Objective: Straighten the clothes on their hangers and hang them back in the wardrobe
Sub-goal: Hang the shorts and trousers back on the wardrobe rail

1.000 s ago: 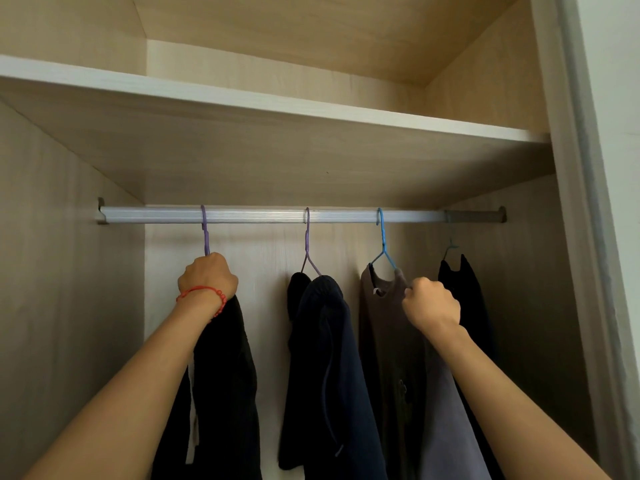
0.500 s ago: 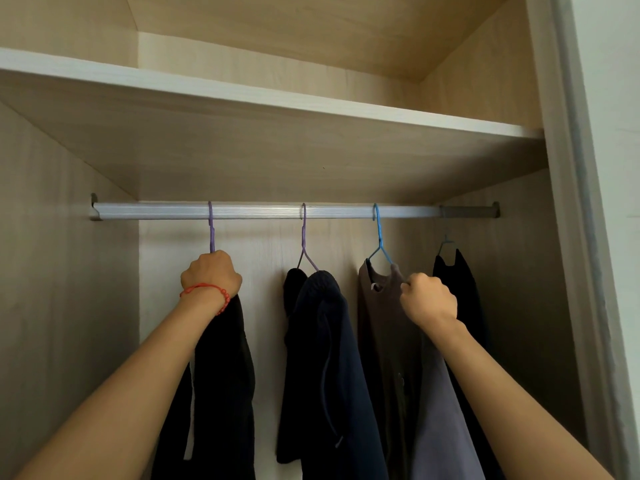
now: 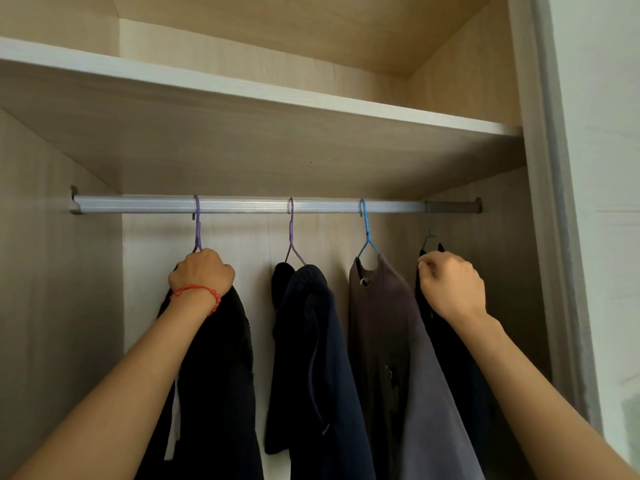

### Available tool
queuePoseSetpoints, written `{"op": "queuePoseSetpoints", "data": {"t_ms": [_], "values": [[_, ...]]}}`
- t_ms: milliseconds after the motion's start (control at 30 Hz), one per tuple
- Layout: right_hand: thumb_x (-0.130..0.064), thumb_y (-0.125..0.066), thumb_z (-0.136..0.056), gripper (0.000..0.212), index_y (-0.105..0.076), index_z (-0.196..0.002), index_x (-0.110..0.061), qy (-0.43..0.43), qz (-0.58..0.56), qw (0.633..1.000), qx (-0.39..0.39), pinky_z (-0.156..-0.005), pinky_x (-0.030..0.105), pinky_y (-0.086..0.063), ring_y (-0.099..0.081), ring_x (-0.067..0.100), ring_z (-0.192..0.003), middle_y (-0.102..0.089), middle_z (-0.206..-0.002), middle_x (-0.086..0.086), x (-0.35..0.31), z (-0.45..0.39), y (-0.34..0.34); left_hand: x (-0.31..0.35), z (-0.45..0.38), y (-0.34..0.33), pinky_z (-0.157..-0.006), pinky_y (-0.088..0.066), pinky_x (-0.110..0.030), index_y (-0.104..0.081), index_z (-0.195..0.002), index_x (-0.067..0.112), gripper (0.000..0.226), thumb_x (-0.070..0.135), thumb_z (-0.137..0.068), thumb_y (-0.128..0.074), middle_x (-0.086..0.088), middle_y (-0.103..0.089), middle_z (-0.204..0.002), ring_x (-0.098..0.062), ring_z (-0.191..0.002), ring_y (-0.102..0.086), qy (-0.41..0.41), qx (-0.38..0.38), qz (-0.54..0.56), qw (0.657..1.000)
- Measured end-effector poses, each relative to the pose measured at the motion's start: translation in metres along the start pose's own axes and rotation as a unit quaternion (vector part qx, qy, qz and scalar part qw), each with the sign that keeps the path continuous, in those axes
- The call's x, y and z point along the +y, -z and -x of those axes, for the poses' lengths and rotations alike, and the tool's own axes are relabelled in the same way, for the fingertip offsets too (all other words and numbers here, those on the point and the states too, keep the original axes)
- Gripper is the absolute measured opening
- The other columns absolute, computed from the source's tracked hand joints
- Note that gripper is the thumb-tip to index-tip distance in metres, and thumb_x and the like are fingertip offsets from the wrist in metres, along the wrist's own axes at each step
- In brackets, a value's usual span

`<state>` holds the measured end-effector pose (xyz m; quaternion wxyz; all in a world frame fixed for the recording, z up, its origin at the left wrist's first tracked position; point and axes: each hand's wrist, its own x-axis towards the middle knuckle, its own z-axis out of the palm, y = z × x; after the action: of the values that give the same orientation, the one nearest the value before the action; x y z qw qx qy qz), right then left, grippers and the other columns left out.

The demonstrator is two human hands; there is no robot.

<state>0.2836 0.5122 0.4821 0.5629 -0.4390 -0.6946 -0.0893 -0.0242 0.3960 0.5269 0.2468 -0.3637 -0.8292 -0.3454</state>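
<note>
Wardrobe interior, seen from below the rail.

Rail (image 3: 242,205): silver bar running from 9 to 3 o'clock under the wooden shelf (image 3: 263,98); four hangers on it.

Item 1, at 8 o'clock: black garment (image 3: 221,368) on a purple hanger (image 3: 197,226) whose hook sits over the rail. The left hand (image 3: 201,271), with a red bracelet (image 3: 202,295) at the wrist, is curled in a fist round the top of the garment at the base of the hanger's neck.

Item 2, centre: navy garment (image 3: 311,358) on a second purple hanger (image 3: 292,237), bunched and hanging unevenly; untouched.

Item 3, at 5 o'clock: brown-grey garment (image 3: 391,341) on a blue hanger (image 3: 365,230); untouched.

Item 4, at 3 o'clock: dark garment (image 3: 450,348) on a thin dark hanger (image 3: 428,237) at the shadowed end of the rail. The right hand (image 3: 450,285) has its fingers curled and pinches the garment's top edge near the shoulder; the exact hold is hidden behind the knuckles.
</note>
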Motion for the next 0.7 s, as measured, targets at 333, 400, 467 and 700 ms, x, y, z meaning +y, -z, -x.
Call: {"op": "queuePoseSetpoints", "data": {"t_ms": [333, 400, 467, 700], "values": [[-0.003, -0.053, -0.080, 0.050, -0.043, -0.128, -0.007, -0.097, 0.040, 0.962, 0.251, -0.111, 0.051, -0.015, -0.018, 0.037, -0.139, -0.029, -0.145, 0.021, 0.052, 0.016, 0.044, 0.004, 0.026, -0.007, -0.079, -0.048, -0.045, -0.055, -0.104, -0.005, 0.038, 0.029, -0.087, -0.048, -0.026, -0.051, -0.113, -0.041, -0.103, -0.051, -0.019, 0.047, 0.055, 0.997], [-0.004, -0.052, -0.080, 0.060, -0.031, -0.136, -0.006, -0.164, 0.011, 0.961, 0.222, -0.111, 0.054, -0.016, -0.017, 0.041, -0.138, -0.022, -0.148, 0.023, 0.065, 0.020, 0.049, 0.006, 0.035, -0.008, -0.085, -0.047, -0.047, -0.051, -0.116, -0.002, 0.043, 0.030, -0.088, -0.048, -0.025, -0.048, -0.120, -0.040, -0.109, -0.048, -0.025, 0.035, 0.063, 0.997], [-0.004, -0.053, -0.080, 0.067, -0.024, -0.141, -0.007, -0.185, -0.001, 0.966, 0.180, -0.108, 0.057, -0.022, -0.022, 0.044, -0.134, -0.022, -0.148, 0.025, 0.076, 0.024, 0.050, 0.007, 0.044, -0.009, -0.093, -0.044, -0.049, -0.042, -0.129, 0.002, 0.050, 0.031, -0.089, -0.048, -0.024, -0.043, -0.131, -0.039, -0.119, -0.043, -0.038, 0.032, 0.086, 0.995], [-0.001, -0.054, -0.077, 0.067, -0.026, -0.137, -0.010, -0.254, -0.003, 0.957, 0.138, -0.096, 0.059, -0.034, -0.034, 0.050, -0.121, -0.034, -0.138, 0.027, 0.093, 0.041, 0.055, -0.003, 0.087, -0.015, -0.100, -0.038, -0.046, -0.061, -0.118, 0.004, 0.038, 0.026, -0.091, -0.046, -0.015, -0.050, -0.136, -0.032, -0.125, -0.046, -0.165, 0.099, 0.174, 0.966]]}}
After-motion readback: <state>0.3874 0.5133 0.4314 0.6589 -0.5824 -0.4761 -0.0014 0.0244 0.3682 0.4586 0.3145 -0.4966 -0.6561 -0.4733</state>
